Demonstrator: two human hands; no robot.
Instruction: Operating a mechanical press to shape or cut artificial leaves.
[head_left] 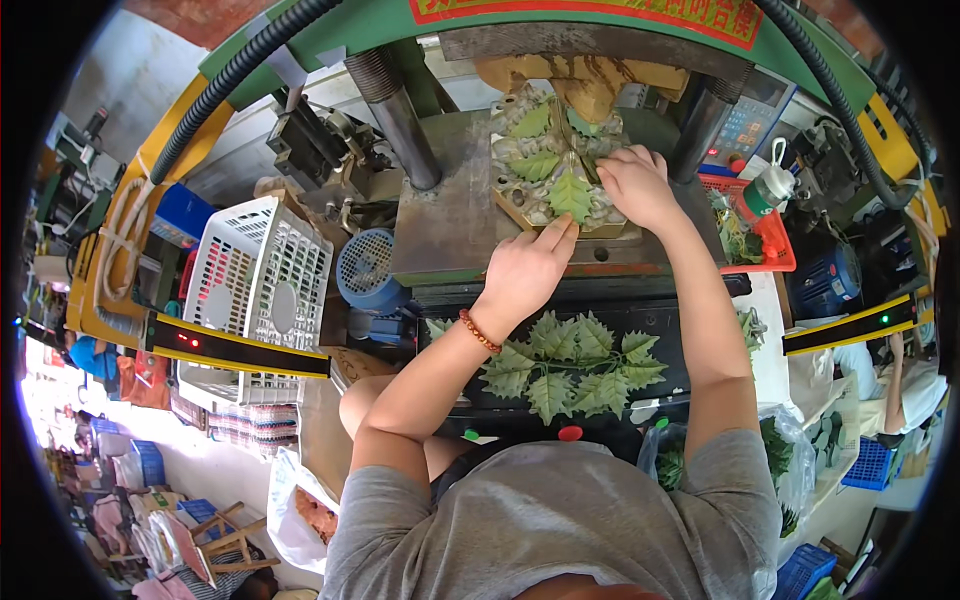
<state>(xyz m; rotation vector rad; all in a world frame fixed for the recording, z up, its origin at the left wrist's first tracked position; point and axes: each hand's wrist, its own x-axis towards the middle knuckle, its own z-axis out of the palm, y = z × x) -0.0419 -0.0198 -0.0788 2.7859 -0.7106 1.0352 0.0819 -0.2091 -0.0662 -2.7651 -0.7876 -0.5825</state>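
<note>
A metal mould [508, 190] with a bumpy surface sits on the press bed, bearing several green artificial leaves. My left hand [525, 268] comes in at the mould's front edge. Its foremost fingers stretch out and touch the tip of the front leaf [570, 194]; the others are partly folded. My right hand [640, 188] rests over the mould's right side beside this leaf, fingers bent and slightly apart, with no object visible in them. Part of the right side of the mould is hidden under that hand. A spray of serrated artificial leaves [575, 365] lies on the black surface before me.
Thick steel columns [405, 140] flank the mould, and a brown block [590, 85] hangs close above its rear. White plastic baskets [262, 290] stand at left. At right are a red tray [780, 245], a green-and-white bottle [768, 190] and a control panel [745, 120].
</note>
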